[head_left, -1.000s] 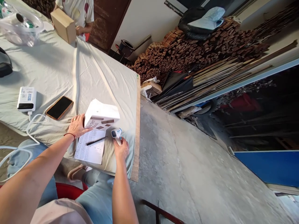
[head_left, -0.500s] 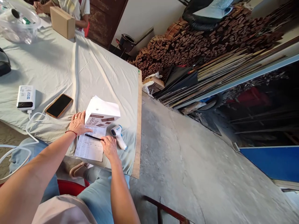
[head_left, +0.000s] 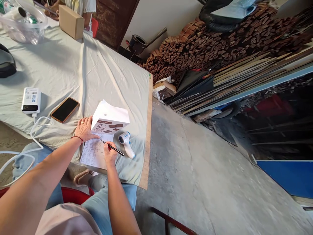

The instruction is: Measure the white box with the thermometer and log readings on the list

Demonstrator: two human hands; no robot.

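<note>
Over the written sheet (head_left: 94, 155): pen (head_left: 118, 151), tip angled down at the upper lines, barrel sloping back to the right; contact with the writing too small to tell.
Right hand (head_left: 110, 155): closed round the pen in a writing grip at the sheet's right edge; pinched low, presumably for control.
Left hand (head_left: 84, 130): palm down, fingers out, nothing gripped; at the sheet's top left, thumb across its upper part, likely pinning it flat.
White box (head_left: 111, 114): at the sheet's far edge, apparently touching the left fingers; probably braced there, clear of the writing.
Thermometer gun (head_left: 126, 143): lying just right of the sheet, untouched; presumably placed for easy right-hand reach.
Phone (head_left: 65, 110): flat, beyond the sheet to the left, clear of both hands.
Power bank (head_left: 31, 99): farther left of the sheet, cable (head_left: 31, 133) plugged into near end.
Carton (head_left: 70, 22): well beyond the sheet, near a co-worker's sleeve (head_left: 88, 6).
</note>
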